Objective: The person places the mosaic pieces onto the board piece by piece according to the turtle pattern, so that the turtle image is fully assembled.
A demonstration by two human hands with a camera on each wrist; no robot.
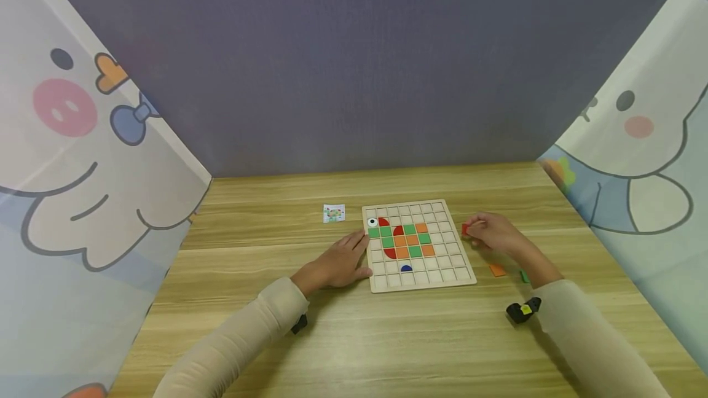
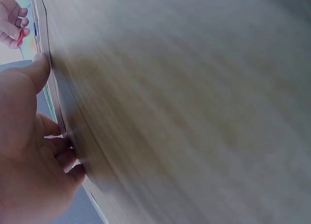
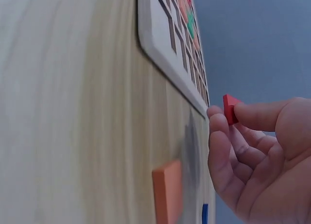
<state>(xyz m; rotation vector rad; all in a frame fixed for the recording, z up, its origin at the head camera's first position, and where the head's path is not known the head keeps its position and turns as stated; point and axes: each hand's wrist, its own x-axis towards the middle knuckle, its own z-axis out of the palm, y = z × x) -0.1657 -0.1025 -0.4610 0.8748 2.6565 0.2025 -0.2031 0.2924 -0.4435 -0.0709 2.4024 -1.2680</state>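
A pale wooden grid board [image 1: 453, 269] lies on the table, partly filled with green, orange and red pieces, a white eye piece [image 1: 372, 222] and a blue half-round piece [image 1: 406, 268]. Along the board's left edge rests my left hand [image 1: 343, 261], thumb and fingers touching its side. My right hand [image 1: 494, 233] is held just off the board's right edge. Between thumb and fingertips it pinches a small red tile [image 3: 230, 109], raised above the table in the right wrist view. Part of the tile is hidden by the thumb.
Below the right hand lie an orange tile [image 1: 497, 270] and a green piece [image 1: 524, 276]; a blue piece [image 3: 205, 214] shows in the right wrist view. A small printed picture card [image 1: 334, 213] sits left of the board. A grey wall [image 1: 376, 66] stands behind the table.
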